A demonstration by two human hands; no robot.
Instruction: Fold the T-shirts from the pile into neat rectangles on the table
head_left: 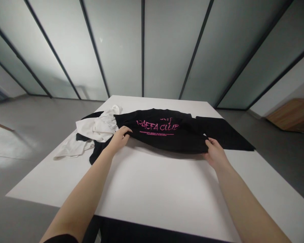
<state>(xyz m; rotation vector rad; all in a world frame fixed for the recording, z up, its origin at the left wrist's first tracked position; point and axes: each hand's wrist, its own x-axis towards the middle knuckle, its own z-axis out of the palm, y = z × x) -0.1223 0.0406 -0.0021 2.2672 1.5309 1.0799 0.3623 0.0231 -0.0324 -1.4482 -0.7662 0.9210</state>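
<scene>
A black T-shirt (pixel 162 141) with pink lettering is stretched sideways between my two hands, its near edge lifted a little above the white table (pixel 167 189). My left hand (pixel 120 136) pinches its left side, close to a heap of clothes. At the right end, my right hand (pixel 215 152) grips the near corner between thumb and fingers. The far part of the shirt lies bunched on the table, and some of the lettering is lost in the folds.
Crumpled white garments (pixel 98 126) lie with black cloth (pixel 98 150) at the left. A flat, folded black garment (pixel 225 133) rests at the right edge. Frosted glass panels (pixel 121 50) stand behind the table, and a wooden piece of furniture (pixel 294 116) is at far right.
</scene>
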